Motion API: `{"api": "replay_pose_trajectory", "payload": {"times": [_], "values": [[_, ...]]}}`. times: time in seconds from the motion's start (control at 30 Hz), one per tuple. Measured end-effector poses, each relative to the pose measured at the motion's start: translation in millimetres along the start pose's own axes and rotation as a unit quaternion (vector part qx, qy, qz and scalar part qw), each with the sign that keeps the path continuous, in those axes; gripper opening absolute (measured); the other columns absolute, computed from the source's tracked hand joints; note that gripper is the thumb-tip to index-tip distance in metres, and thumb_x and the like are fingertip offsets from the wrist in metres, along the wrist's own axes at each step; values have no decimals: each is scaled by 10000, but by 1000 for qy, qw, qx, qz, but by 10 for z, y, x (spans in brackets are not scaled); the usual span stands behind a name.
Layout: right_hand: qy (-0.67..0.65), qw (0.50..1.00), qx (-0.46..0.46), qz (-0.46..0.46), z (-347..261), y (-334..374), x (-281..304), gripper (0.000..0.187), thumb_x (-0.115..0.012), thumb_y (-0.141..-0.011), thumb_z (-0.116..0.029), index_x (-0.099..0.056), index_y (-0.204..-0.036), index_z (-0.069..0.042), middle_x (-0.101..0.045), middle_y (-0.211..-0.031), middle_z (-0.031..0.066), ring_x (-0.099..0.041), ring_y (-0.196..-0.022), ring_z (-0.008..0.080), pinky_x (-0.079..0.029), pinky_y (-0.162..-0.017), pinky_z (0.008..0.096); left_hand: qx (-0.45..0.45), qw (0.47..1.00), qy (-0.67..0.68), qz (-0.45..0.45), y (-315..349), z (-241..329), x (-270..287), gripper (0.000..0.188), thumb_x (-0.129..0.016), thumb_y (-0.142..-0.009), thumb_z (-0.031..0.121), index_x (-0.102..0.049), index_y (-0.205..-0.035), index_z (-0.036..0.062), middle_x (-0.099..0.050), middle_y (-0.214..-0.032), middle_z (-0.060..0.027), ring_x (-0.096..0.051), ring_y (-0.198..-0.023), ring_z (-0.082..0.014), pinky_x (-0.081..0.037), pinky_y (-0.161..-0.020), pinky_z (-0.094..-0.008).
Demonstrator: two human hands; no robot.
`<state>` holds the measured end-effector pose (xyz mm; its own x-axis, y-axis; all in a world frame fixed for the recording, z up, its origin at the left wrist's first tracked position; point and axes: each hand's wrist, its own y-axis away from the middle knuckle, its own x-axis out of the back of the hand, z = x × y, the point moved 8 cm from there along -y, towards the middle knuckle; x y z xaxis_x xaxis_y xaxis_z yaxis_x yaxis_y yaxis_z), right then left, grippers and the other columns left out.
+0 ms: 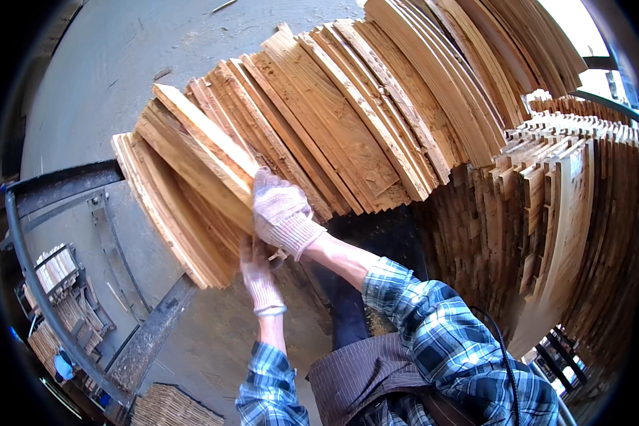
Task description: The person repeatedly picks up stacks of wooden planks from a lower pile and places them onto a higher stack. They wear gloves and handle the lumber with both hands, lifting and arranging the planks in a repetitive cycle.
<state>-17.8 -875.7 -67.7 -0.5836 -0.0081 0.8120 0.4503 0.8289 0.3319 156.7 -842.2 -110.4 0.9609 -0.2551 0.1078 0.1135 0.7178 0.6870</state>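
Observation:
A row of rough-sawn wooden boards (326, 121) stands on edge, packed side by side and curving away to the upper right. Near its left end, one wooden board (206, 135) leans at an angle to its neighbours. My right hand (282, 209), in a pale knitted glove, is closed around the near end of that board. Just below it, my left hand (261, 280), gloved alike, is closed at the same board's lower end; its fingertips are partly hidden. Several more boards (170, 202) stand to the left of the held one.
A tall stack of boards (568, 213) rises on the right, close to my right arm. At left is a dark metal frame (57, 312), with smaller wood stacks (67, 302) beyond it. Another stack (177, 406) sits at the bottom. Wood scraps lie on the grey floor (149, 42).

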Motion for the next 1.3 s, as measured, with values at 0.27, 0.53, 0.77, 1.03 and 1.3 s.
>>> {"api": "replay_pose_trajectory", "payload": {"times": [0.27, 0.53, 0.77, 1.03, 1.3], "values": [[-146, 984, -55, -85, 499, -162, -511, 674, -625, -871, -345, -352, -1368, 19, -588, -1171, 280, -634, -1028, 415, -533, -844, 480, -156, 978, -47, 132, -734, 382, -49, 763, -769, -840, 253, -369, -1354, -143, -631, -1136, -176, -594, -994, -202, -456, -925, -298], [-155, 964, -33, -215, 686, 996, -574, 561, -697, -831, -428, -539, -1138, 14, -651, -992, 200, -667, -943, 338, -539, -796, 408, -36, 993, 97, 53, 98, -553, 290, 609, -684, -882, 106, -386, -1390, -45, -611, -1132, -118, -584, -1011, -184, -462, -958, -327], [-554, 804, -154, -150, 1303, 1091, -1536, 692, -641, -916, -360, -378, -1454, -13, -491, -1429, 167, -459, -1322, 238, -337, -1084, 306, -114, 990, -44, 63, 51, -688, 263, 595, -721, -876, 163, -428, -1357, -29, -596, -1160, -121, -576, -981, -179, -479, -886, -331], [-541, 775, -52, -321, 1180, 1794, -840, 653, -675, -813, -496, -615, -1212, 18, -698, -1039, 119, -632, -930, 181, -488, -833, 341, 31, 987, 107, -116, 1253, -643, 223, 745, -695, -873, 348, -349, -1439, 9, -492, -1330, -129, -457, -1245, -261, -380, -1069, -405], [-506, 812, -134, -258, 1660, 2146, -325, 672, -665, -787, -589, -675, -1174, -40, -712, -1027, 135, -673, -937, 268, -495, -834, 368, 25, 996, 5, -86, 1653, -1000, -376, 703, -657, -875, 204, -302, -1455, 24, -465, -1323, -187, -470, -1197, -284, -366, -1059, -426]]}}
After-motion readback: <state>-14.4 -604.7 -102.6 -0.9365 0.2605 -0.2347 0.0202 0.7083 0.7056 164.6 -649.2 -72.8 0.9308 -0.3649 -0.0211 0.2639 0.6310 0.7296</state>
